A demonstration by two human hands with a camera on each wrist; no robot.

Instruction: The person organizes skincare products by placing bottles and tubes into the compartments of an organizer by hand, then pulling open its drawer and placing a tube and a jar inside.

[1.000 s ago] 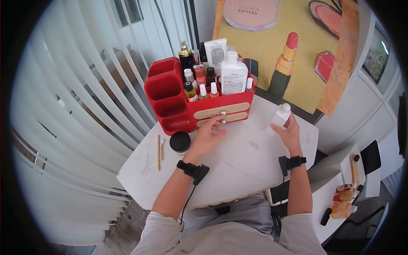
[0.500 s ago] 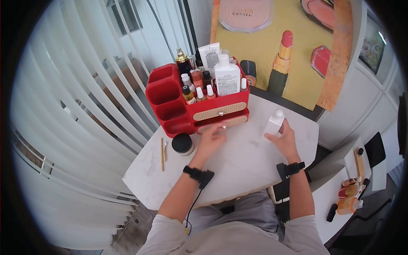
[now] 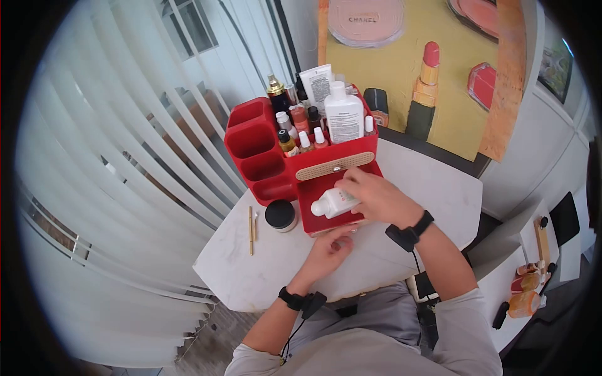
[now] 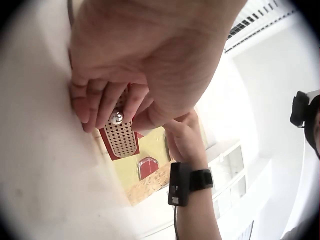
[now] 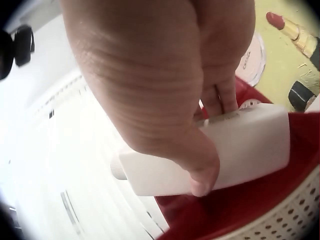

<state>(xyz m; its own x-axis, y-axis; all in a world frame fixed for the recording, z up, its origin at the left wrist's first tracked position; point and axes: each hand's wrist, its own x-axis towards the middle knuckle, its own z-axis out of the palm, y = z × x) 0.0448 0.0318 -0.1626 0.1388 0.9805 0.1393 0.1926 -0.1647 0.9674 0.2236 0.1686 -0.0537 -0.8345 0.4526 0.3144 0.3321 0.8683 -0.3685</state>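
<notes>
A red organizer (image 3: pixel 263 150) stands on the white table (image 3: pixel 251 282) with its lower drawer (image 3: pixel 310 188) pulled out toward me. My right hand (image 3: pixel 376 194) grips a white bottle (image 3: pixel 331 203), laid on its side with the cap to the left, low over the open drawer. In the right wrist view the thumb and fingers of this right hand (image 5: pixel 150 75) wrap the bottle (image 5: pixel 240 150) above the red drawer floor. My left hand (image 3: pixel 335 241) is at the drawer's front. In the left wrist view its fingertips (image 4: pixel 100 107) pinch the metal knob (image 4: pixel 116 118) on the woven drawer front (image 4: pixel 121 142).
Several bottles and tubes (image 3: pixel 343 116) fill the organizer's top. A black-lidded jar (image 3: pixel 280 214) and thin wooden sticks (image 3: pixel 251 221) lie left of the drawer. A cosmetics painting (image 3: pixel 414 62) leans behind. Blinds (image 3: pixel 125 125) hang at left. A side shelf holds orange bottles (image 3: pixel 523 294).
The lower drawer has slid out toward me with my left hand on its knob. My right hand carried the white bottle from the table's right, tipped it sideways and brought it over the drawer.
</notes>
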